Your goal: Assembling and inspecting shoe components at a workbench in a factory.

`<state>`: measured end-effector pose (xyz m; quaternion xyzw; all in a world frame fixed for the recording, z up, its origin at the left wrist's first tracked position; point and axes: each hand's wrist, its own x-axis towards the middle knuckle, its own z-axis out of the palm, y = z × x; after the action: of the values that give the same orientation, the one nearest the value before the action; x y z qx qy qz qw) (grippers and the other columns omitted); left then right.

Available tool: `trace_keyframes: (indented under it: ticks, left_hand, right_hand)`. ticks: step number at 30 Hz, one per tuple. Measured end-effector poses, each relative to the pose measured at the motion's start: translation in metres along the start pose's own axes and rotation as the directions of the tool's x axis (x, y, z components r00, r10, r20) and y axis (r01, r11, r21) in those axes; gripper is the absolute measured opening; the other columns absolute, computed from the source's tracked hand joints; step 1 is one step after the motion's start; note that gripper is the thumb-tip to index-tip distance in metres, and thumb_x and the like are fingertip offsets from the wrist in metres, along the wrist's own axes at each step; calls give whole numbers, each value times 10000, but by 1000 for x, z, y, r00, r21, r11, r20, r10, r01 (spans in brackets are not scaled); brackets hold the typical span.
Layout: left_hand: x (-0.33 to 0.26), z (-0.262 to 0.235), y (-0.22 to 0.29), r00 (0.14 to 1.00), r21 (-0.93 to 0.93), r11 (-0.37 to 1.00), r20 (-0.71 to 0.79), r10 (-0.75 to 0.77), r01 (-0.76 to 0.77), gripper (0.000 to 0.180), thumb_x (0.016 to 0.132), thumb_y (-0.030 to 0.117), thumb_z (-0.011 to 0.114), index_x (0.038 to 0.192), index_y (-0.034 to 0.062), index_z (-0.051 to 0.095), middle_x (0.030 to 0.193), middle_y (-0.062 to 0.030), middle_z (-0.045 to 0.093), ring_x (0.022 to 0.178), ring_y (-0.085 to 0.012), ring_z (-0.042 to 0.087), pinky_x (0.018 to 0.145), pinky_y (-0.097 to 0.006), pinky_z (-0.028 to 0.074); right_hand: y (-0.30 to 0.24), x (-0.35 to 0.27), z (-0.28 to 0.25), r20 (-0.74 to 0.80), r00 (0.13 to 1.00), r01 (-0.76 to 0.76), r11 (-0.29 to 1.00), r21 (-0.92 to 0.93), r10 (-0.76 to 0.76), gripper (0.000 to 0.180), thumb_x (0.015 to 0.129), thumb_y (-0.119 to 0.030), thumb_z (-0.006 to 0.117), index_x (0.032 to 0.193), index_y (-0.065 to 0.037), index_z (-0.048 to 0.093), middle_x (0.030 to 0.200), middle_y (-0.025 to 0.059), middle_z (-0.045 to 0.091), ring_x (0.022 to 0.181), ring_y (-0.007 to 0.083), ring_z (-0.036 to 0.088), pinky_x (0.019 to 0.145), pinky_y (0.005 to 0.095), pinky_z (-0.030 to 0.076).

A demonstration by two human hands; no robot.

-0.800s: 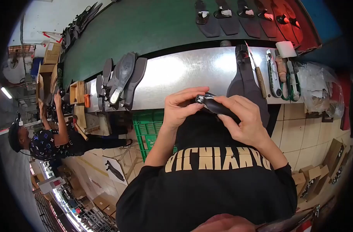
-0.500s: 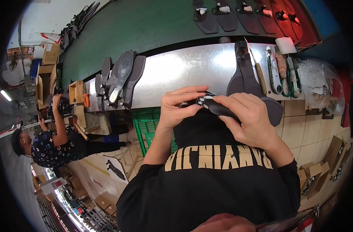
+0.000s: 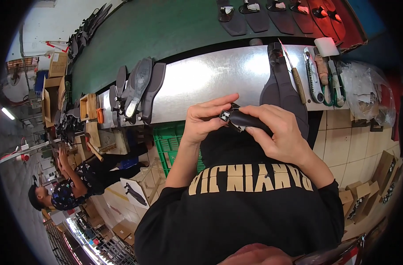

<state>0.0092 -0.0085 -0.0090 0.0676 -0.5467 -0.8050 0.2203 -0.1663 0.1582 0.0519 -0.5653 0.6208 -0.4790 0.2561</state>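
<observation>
**A black piece is held between two hands, before the near edge of the counter**

In the head view, a black piece (image 3: 250,120) is kept in the air between the two hands, close in front of the body and just beside the metal counter (image 3: 197,77). Its visible long axis is slanted: the end with the shiny ornament (image 3: 225,116) is pointed to the left and slightly away from the body, and the other end is covered by the right hand (image 3: 278,132).

The ornament end is nearer to the left hand (image 3: 199,123), where it is pinched narrowly between thumb and forefinger, while the other fingers are stretched out. By the right hand the black body is gripped from the right side, with the thumb below. How firmly it is pressed cannot be told.

Beyond the right hand, a dark sole (image 3: 278,90) is laid on the counter, pointed away from the body. Behind this hand a rounded dark edge is seen; to which thing it belongs cannot be told. Farther right, an awl (image 3: 297,84), a cutter knife (image 3: 314,81) and scissors (image 3: 336,90) are placed side by side.
</observation>
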Motion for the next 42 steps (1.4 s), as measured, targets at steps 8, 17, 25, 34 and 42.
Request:
trace_keyframes:
  ticks: [8, 17, 25, 34, 42]
  left_hand:
    - [3, 9, 2, 999, 79, 996, 27, -40, 37, 408, 759, -158, 544, 1123, -45, 691, 1337, -280, 544, 1117, -270, 639, 857, -295, 573]
    - [3, 23, 1, 965, 40, 970, -116, -235, 241, 410, 872, -87, 529, 1258, 11, 628, 1364, -173, 561, 1159, -218, 607, 804, -277, 590]
    - [3, 21, -2, 925, 82, 930, -166, -341, 358, 430, 868, -76, 508, 1267, 30, 628, 1325, -139, 599, 1074, -178, 643, 778, -257, 590]
    - [6, 26, -4, 900, 45, 923, -245, -361, 382, 400, 860, -66, 533, 1235, 17, 647, 1252, -123, 644, 995, -153, 667, 738, -243, 597]
    - [7, 28, 1, 856, 33, 882, -258, -447, 471, 403, 828, -85, 577, 1209, 12, 663, 1192, -105, 675, 936, -133, 673, 725, -235, 591]
  right_hand:
    - [0, -5, 6, -59, 995, 65, 983, -171, -77, 353, 778, -30, 681, 1123, 2, 612, 863, 146, 623, 765, 337, 625, 704, 404, 503]
    - [24, -9, 9, 6, 968, -244, 942, 232, 249, 392, 828, 3, 638, 1213, 56, 584, 964, 150, 685, 830, 198, 685, 710, 295, 534]
    - [33, -7, 12, 96, 917, -397, 856, 331, 388, 266, 853, -65, 635, 1108, 2, 673, 937, 139, 701, 792, 201, 684, 702, 306, 507]
    - [30, -5, 18, -9, 1000, -18, 986, -165, 17, 176, 785, -50, 678, 959, -49, 710, 845, 93, 630, 779, 294, 636, 684, 371, 504]
    - [32, -6, 10, 87, 995, -38, 998, -52, 43, 303, 728, -37, 738, 1025, -46, 685, 898, 98, 623, 800, 277, 638, 692, 340, 500]
